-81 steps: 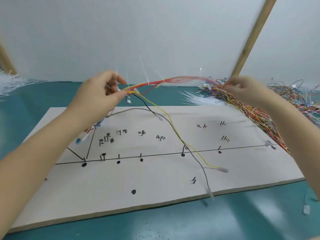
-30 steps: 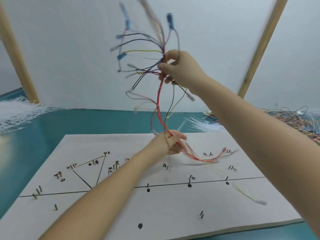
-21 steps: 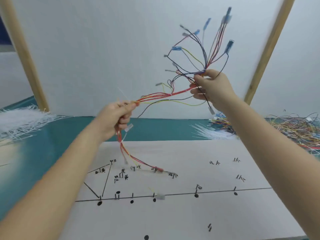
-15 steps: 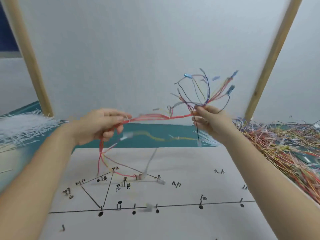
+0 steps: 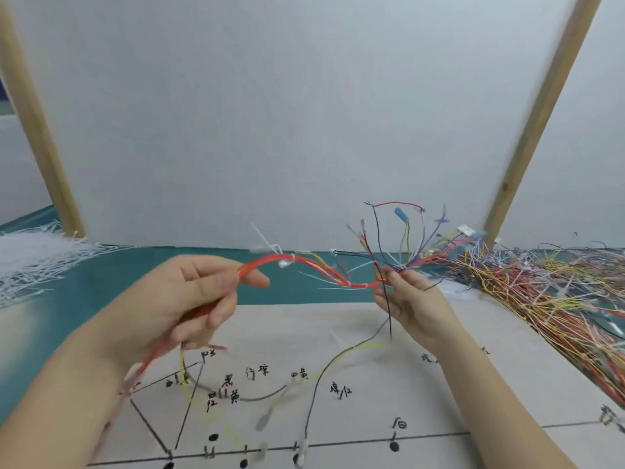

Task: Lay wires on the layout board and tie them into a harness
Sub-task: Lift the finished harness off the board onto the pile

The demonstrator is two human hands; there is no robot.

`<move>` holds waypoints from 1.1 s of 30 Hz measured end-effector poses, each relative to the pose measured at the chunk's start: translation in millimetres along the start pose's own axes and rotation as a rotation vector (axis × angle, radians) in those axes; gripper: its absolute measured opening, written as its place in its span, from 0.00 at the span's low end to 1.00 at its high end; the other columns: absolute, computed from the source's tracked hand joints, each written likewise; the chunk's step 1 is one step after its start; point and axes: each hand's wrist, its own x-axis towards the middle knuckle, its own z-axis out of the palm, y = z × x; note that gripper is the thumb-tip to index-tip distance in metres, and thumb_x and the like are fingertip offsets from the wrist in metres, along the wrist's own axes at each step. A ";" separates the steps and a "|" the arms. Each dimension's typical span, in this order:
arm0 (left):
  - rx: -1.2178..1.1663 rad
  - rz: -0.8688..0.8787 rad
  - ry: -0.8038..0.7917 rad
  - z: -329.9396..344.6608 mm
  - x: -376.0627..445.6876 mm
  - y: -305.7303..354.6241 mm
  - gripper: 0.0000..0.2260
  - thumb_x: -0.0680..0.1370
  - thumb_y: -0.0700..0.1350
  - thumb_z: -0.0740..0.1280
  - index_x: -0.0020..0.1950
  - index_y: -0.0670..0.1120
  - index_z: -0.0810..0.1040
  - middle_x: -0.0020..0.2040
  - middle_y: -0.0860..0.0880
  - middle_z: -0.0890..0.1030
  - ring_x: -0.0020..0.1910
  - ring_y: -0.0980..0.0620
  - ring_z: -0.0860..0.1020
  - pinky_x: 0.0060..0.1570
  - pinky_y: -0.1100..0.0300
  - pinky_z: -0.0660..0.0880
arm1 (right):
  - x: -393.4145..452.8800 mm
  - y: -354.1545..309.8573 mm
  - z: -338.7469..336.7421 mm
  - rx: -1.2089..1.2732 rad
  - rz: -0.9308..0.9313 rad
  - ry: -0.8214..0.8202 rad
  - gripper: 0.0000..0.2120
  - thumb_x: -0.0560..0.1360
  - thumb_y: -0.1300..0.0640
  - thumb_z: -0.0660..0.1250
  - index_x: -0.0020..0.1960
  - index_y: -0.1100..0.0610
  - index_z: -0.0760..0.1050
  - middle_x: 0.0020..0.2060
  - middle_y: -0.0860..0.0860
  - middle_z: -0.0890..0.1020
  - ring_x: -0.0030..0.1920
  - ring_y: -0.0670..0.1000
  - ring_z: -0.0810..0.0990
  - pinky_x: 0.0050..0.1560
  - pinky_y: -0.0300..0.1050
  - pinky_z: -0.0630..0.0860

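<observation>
A tied harness [image 5: 314, 270] of mostly red wires, bound with white cable ties, hangs in the air above the layout board [image 5: 365, 336]. My left hand [image 5: 189, 299] grips its left part, and red wires trail down from that hand toward the board. My right hand [image 5: 411, 301] pinches the harness where many thin wires with blue and white terminals fan upward. Loose yellow, black and grey branches droop onto the board's marked lines and pegs.
A big heap of loose coloured wires [image 5: 548, 299] lies on the green table at the right. White cable ties [image 5: 30, 262] are piled at the left. Two slanted wooden posts [image 5: 541, 116] stand against the white back wall.
Both hands have come down with the harness from head height to just above the board. The fan of terminals now points toward the wire heap.
</observation>
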 end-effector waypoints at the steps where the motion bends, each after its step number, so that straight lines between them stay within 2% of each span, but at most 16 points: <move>1: 0.155 -0.037 0.003 0.2 -0.5 0.0 0.15 0.67 0.53 0.75 0.48 0.47 0.83 0.26 0.48 0.75 0.15 0.58 0.64 0.20 0.70 0.64 | -0.5 0.6 -0.9 -0.019 -0.006 0.007 0.07 0.79 0.65 0.59 0.48 0.61 0.76 0.34 0.50 0.83 0.32 0.46 0.82 0.35 0.38 0.80; 3: 0.810 -0.128 0.163 -8.4 6.3 -9.4 0.04 0.75 0.51 0.68 0.47 0.55 0.83 0.30 0.52 0.79 0.21 0.57 0.70 0.25 0.66 0.68 | -0.7 0.9 -4.4 -0.049 -0.028 0.060 0.07 0.79 0.65 0.59 0.46 0.61 0.75 0.33 0.51 0.82 0.31 0.45 0.81 0.34 0.36 0.80; 5: 1.540 -0.226 0.226 -14.7 15.1 -22.7 0.09 0.79 0.52 0.61 0.49 0.57 0.80 0.37 0.57 0.81 0.35 0.59 0.77 0.36 0.62 0.74 | 0.4 2.9 -5.5 -0.048 -0.037 0.126 0.06 0.79 0.65 0.60 0.46 0.61 0.74 0.32 0.52 0.80 0.30 0.44 0.81 0.34 0.36 0.80; 6: 1.717 -0.235 0.214 -15.6 19.1 -33.6 0.10 0.80 0.53 0.58 0.50 0.55 0.79 0.41 0.57 0.81 0.41 0.58 0.78 0.41 0.61 0.75 | 1.0 4.8 -4.9 -0.035 -0.039 0.148 0.06 0.79 0.66 0.60 0.45 0.61 0.74 0.32 0.52 0.80 0.30 0.44 0.81 0.34 0.36 0.80; 7: 1.774 -0.221 0.186 -14.1 22.4 -44.2 0.10 0.80 0.53 0.58 0.50 0.53 0.78 0.42 0.56 0.80 0.43 0.56 0.78 0.43 0.60 0.75 | 1.5 6.2 -4.7 -0.015 -0.044 0.166 0.06 0.79 0.66 0.60 0.44 0.61 0.73 0.31 0.52 0.80 0.29 0.44 0.81 0.34 0.36 0.80; 9: 1.657 -0.200 0.141 -10.2 25.1 -53.7 0.10 0.79 0.53 0.58 0.49 0.55 0.78 0.40 0.57 0.80 0.42 0.58 0.77 0.41 0.61 0.74 | 2.5 5.3 -6.7 0.031 -0.059 0.201 0.08 0.79 0.65 0.60 0.41 0.59 0.72 0.30 0.50 0.80 0.29 0.44 0.80 0.34 0.37 0.80; 11: 1.368 -0.233 0.104 -14.5 23.6 -51.6 0.08 0.78 0.53 0.60 0.44 0.59 0.79 0.35 0.60 0.80 0.37 0.64 0.76 0.39 0.63 0.72 | 2.4 -0.1 -13.4 0.078 -0.079 0.220 0.11 0.79 0.65 0.60 0.39 0.57 0.70 0.30 0.49 0.81 0.32 0.45 0.81 0.36 0.39 0.81; 14: 1.094 -0.394 -0.140 -27.9 13.8 -38.7 0.10 0.79 0.46 0.61 0.45 0.61 0.78 0.38 0.62 0.81 0.41 0.67 0.76 0.45 0.69 0.70 | 2.5 -5.1 -20.0 0.112 -0.117 0.187 0.09 0.79 0.66 0.58 0.42 0.57 0.72 0.33 0.49 0.81 0.35 0.46 0.82 0.37 0.42 0.82; 16: 1.049 -0.479 -0.248 -33.2 8.5 -35.0 0.12 0.78 0.43 0.64 0.47 0.61 0.79 0.40 0.62 0.82 0.44 0.66 0.77 0.47 0.69 0.70 | 3.1 -3.5 -17.8 0.081 -0.138 0.152 0.09 0.79 0.67 0.58 0.44 0.57 0.73 0.34 0.49 0.82 0.35 0.46 0.82 0.37 0.41 0.81; 18: 1.170 -0.433 -0.106 -36.3 9.7 -34.9 0.11 0.75 0.43 0.67 0.44 0.61 0.79 0.37 0.62 0.82 0.41 0.66 0.78 0.46 0.67 0.72 | 3.7 -1.3 -14.6 0.046 -0.154 0.125 0.09 0.79 0.67 0.58 0.45 0.57 0.74 0.34 0.48 0.82 0.35 0.45 0.82 0.37 0.39 0.81; 20: 1.352 -0.258 0.189 -36.7 15.1 -33.0 0.09 0.74 0.44 0.69 0.44 0.60 0.79 0.37 0.60 0.81 0.42 0.61 0.77 0.44 0.62 0.70 | 4.5 -1.2 -13.4 0.023 -0.164 0.114 0.10 0.79 0.67 0.58 0.45 0.57 0.75 0.33 0.47 0.81 0.35 0.44 0.82 0.37 0.38 0.80; 22: 1.505 -0.076 0.372 -34.0 18.2 -28.7 0.07 0.75 0.44 0.69 0.47 0.57 0.81 0.38 0.58 0.80 0.42 0.55 0.74 0.40 0.59 0.65 | 5.2 -1.3 -15.0 -0.003 -0.172 0.120 0.10 0.79 0.68 0.58 0.46 0.57 0.75 0.33 0.47 0.81 0.35 0.44 0.82 0.37 0.38 0.80; 25: 1.753 0.193 0.398 -28.1 16.1 -20.8 0.08 0.70 0.40 0.73 0.45 0.53 0.84 0.28 0.56 0.72 0.34 0.50 0.71 0.36 0.58 0.62 | 5.1 -0.3 -16.8 -0.042 -0.185 0.128 0.11 0.79 0.68 0.58 0.46 0.56 0.75 0.33 0.46 0.81 0.36 0.44 0.82 0.36 0.37 0.80; 27: 1.807 0.380 0.411 -27.9 12.6 -16.9 0.10 0.64 0.35 0.77 0.39 0.48 0.84 0.24 0.53 0.74 0.27 0.47 0.72 0.31 0.58 0.65 | 5.1 0.4 -16.5 -0.057 -0.187 0.123 0.10 0.79 0.67 0.59 0.46 0.56 0.76 0.35 0.48 0.81 0.37 0.45 0.82 0.36 0.38 0.80; 30: 1.844 0.545 0.489 -22.8 11.4 -14.9 0.10 0.66 0.30 0.74 0.40 0.44 0.84 0.28 0.49 0.80 0.29 0.44 0.76 0.31 0.54 0.68 | 5.6 0.8 -17.1 -0.044 -0.180 0.125 0.09 0.78 0.67 0.59 0.46 0.56 0.76 0.37 0.48 0.80 0.38 0.46 0.82 0.36 0.41 0.81; 33: 1.883 0.673 0.577 -11.2 10.0 -14.4 0.13 0.66 0.28 0.72 0.45 0.43 0.84 0.32 0.50 0.82 0.33 0.45 0.77 0.40 0.53 0.66 | 6.2 0.6 -20.2 -0.020 -0.167 0.132 0.10 0.78 0.66 0.59 0.46 0.56 0.75 0.35 0.47 0.81 0.37 0.45 0.82 0.34 0.41 0.80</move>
